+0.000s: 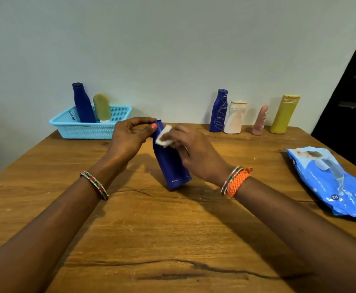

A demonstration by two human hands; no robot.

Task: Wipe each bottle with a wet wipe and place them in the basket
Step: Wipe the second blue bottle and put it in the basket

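Two bottles already stand in your basket [84, 130] at upper left. At centre, your left hand [128, 140] pinches the top of a blue bottle [169, 163], tilted with its base on the table, while your right hand [194, 153] presses a wet wipe [163, 137] against it. Four bottles [235, 117] at upper right still wait, by my count.

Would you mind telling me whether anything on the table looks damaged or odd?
Yes: the blue bottle and the pink bottle standing by the wall bear whitish scribbled marks. The bottles in the basket lean rather than stand straight.
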